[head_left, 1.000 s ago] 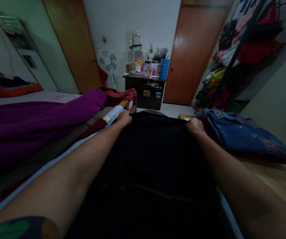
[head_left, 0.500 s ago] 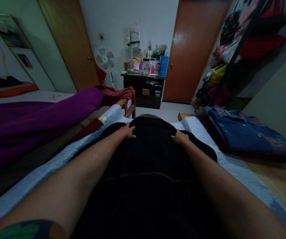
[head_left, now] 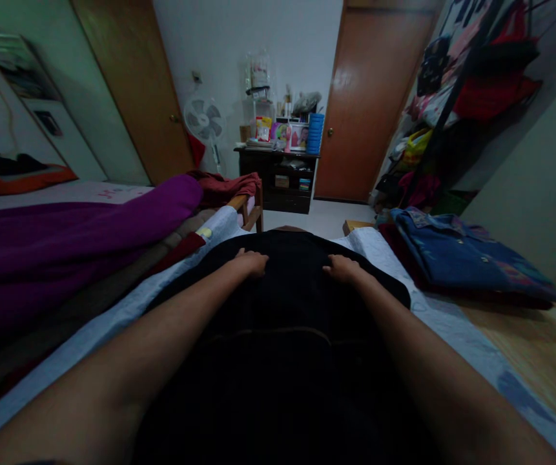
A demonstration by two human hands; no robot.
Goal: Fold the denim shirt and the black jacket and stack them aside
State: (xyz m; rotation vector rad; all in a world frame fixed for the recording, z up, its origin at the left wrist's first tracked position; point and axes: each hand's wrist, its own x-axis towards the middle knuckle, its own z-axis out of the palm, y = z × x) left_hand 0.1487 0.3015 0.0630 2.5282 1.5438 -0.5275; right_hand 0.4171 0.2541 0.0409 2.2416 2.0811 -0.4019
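A large black garment (head_left: pixel 287 290) lies spread over the bed in front of me, with a thin pale seam line across it. My left hand (head_left: pixel 253 263) is on its upper left part, fingers curled against the cloth. Opposite it, my right hand (head_left: pixel 343 268) grips the upper right part, thumb and fingers close together on the fabric. Both arms reach forward over the garment, whose near part is too dark to make out. Under it, the light blue patterned sheet (head_left: pixel 432 323) shows on both sides.
Folded denim clothing (head_left: pixel 466 255) rests on a dark red cloth at the right. To the left are a purple blanket (head_left: pixel 88 226) and a wooden bed frame (head_left: pixel 258 210). Beyond stand a white fan (head_left: pixel 205 119), a dark cabinet (head_left: pixel 258 181) and a door (head_left: pixel 355 129).
Both hands have moved slightly inward, and their fingers now look more curled. The garment's far edge has become smoother, its side flaps no longer standing apart. The view has shifted slightly.
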